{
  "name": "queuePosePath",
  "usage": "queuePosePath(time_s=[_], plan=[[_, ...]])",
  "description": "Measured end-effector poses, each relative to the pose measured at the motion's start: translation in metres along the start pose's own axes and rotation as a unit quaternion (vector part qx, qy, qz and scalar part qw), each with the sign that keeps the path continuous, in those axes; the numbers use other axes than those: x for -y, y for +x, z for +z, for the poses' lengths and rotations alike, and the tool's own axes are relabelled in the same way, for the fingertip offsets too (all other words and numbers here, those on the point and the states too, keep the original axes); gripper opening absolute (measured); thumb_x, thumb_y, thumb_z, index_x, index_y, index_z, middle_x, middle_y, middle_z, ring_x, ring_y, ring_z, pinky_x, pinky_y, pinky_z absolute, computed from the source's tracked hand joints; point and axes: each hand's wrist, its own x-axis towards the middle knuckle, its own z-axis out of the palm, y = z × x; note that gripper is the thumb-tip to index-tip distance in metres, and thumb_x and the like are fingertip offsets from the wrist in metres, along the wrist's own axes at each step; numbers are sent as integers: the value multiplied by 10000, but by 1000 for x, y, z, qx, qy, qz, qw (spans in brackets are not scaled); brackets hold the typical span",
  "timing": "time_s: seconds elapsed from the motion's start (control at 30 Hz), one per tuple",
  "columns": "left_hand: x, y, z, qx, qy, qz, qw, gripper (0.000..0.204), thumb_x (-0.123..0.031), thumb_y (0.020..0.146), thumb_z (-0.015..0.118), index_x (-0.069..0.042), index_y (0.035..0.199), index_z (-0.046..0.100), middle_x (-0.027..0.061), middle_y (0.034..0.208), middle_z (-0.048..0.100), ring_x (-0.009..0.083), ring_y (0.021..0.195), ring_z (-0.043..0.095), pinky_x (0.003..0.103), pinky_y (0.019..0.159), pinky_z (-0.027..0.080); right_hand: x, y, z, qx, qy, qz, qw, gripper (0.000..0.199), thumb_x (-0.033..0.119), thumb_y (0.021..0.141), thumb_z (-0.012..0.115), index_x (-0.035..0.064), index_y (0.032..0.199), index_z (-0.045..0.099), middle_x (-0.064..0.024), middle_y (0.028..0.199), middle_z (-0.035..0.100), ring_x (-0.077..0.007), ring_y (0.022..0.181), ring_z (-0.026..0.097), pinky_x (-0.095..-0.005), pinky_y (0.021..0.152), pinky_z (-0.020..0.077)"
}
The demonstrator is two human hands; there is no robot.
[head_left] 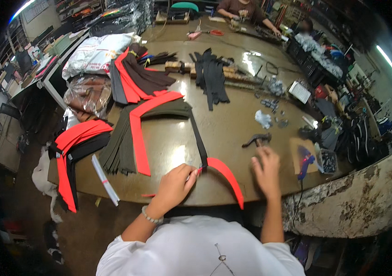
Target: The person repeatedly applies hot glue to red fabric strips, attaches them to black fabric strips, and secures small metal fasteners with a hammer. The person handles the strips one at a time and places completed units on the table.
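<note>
My left hand [176,184] is closed in a pinch at the table's near edge, on the end of a red strap that shows past the fingertips. Right by this pinch, a narrow black strip [198,138] meets a curved red strap [227,179], whose tip bends over the edge. How the pieces join is too small to tell. My right hand [266,170] reaches over the handle of a hammer [256,139], fingers stretched out and thumb apart. The hammer's head lies just beyond the fingertips; most of its handle is hidden under the hand.
Bundles of red and dark straps [118,133] cover the table's left side; a white folded strip [105,179] lies near them. A purple glue gun [304,168] with a cord and a small parts tub [328,161] sit at right. Another person [242,9] works across the table.
</note>
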Motion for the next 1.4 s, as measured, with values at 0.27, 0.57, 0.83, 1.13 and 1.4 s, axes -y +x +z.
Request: queuePosePath(time_s=[0.27, 0.57, 0.83, 1.13, 1.4], plan=[[-16, 7, 23, -66, -495, -168, 850, 261, -211, 1020, 552, 34, 1083, 617, 41, 975, 636, 72, 900, 564, 253, 804, 474, 106, 31, 60, 231, 736, 181, 610, 325, 248, 967, 636, -12, 1162, 635, -35, 1046, 666, -105, 895, 603, -282, 822, 502], [-20, 11, 8, -147, 25, 34, 988, 313, -249, 915, 655, -10, 1117, 667, 159, 978, 686, 295, 853, 637, 401, 784, 511, 76, 67, 45, 505, 496, 97, 699, 288, 247, 918, 711, -19, 1025, 699, 31, 910, 667, -55, 796, 558, -249, 717, 482], [5, 24, 12, -23, -46, -49, 997, 195, -232, 920, 618, -64, 945, 713, 106, 891, 682, 289, 824, 610, 396, 737, 499, 66, 92, 63, 538, 631, 112, 548, 304, 119, 884, 728, 55, 1171, 655, -35, 1224, 610, -127, 1075, 575, -287, 959, 460], [21, 23, 39, -83, 58, -88, 991, 183, -220, 856, 673, -75, 967, 688, 116, 852, 616, 308, 765, 630, 424, 677, 506, 107, 64, 45, 143, 359, -195, 901, 550, 8, 735, 630, 137, 1269, 606, -156, 1401, 422, -390, 1273, 419, -440, 1065, 374], [19, 20, 40, -86, 50, -71, 992, 279, -158, 870, 651, -95, 1132, 581, 115, 916, 613, 326, 818, 638, 416, 675, 518, 121, 41, 77, 153, 337, -55, 928, 341, -28, 831, 570, -18, 1172, 567, -185, 1078, 549, -371, 945, 617, -433, 813, 522]])
